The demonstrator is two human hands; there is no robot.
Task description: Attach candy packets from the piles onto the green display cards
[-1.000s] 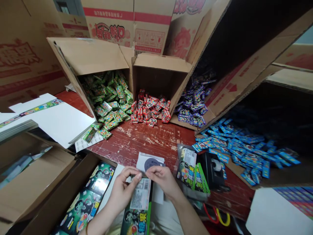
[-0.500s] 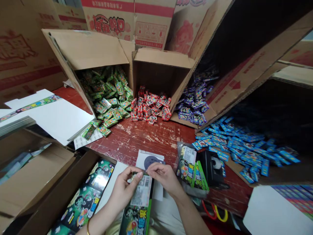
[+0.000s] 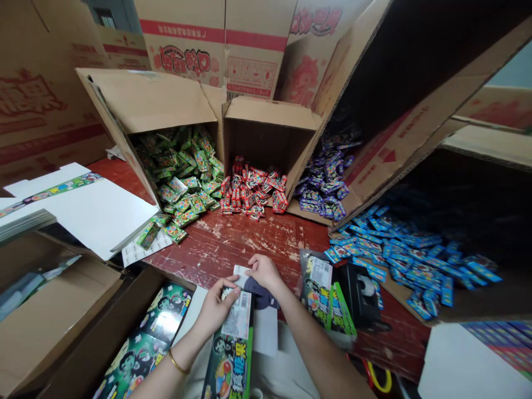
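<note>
My left hand point(image 3: 216, 306) grips the top end of a green printed candy box point(image 3: 233, 346) that lies lengthwise in front of me, its barcode panel facing up. My right hand point(image 3: 262, 272) reaches forward over the red table edge. Its fingertips rest on a white sheet with a dark round print point(image 3: 258, 296) just beyond the box. Whether the right hand pinches anything I cannot tell. Both forearms enter from the bottom of the view.
Tipped cartons spill green packets point(image 3: 183, 177), red packets point(image 3: 251, 191), purple packets point(image 3: 326, 183) and blue packets point(image 3: 411, 257) onto the red table point(image 3: 233, 238). A black tape dispenser point(image 3: 363, 291) and bagged green boxes point(image 3: 324, 293) lie right. An open carton point(image 3: 143, 346) of finished boxes sits left.
My right hand has left the top of the green box and moved forward onto the white sheet. My left hand keeps its hold on the box.
</note>
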